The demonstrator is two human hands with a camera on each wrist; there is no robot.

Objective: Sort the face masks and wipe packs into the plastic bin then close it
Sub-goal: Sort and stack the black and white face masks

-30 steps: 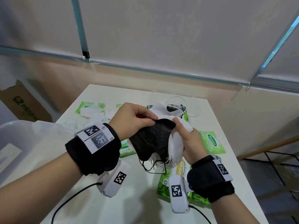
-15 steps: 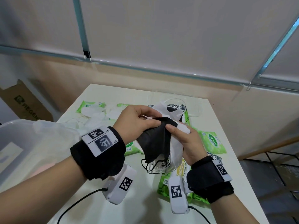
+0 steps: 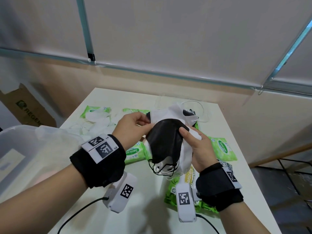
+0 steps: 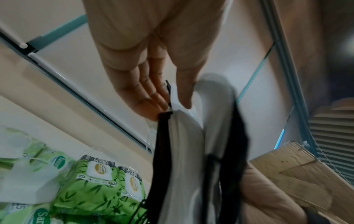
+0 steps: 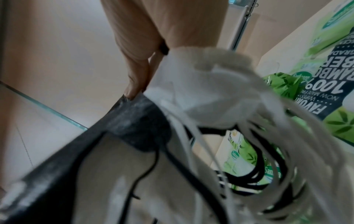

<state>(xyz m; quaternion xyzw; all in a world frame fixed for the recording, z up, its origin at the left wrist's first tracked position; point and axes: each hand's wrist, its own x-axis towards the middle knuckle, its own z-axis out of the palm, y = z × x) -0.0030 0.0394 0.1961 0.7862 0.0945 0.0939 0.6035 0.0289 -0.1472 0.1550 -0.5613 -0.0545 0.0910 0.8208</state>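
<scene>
As gripped: soft, crumpled masks (image 3: 166, 144)

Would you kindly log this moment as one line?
left hand: pinches mask stack | right hand: holds stack | wipe packs: on table | bin: open

A white table (image 3: 148, 217) stood against a beige wall (image 3: 118, 85) under pale roller blinds (image 3: 168, 31) with teal-edged frames. A brown cardboard box (image 3: 25, 107) (dark print on its side, partly cut off) leaned at the far left. At the right, a dark metal frame (image 3: 290, 176), possibly a chair's, stood on grey floor.
</scene>
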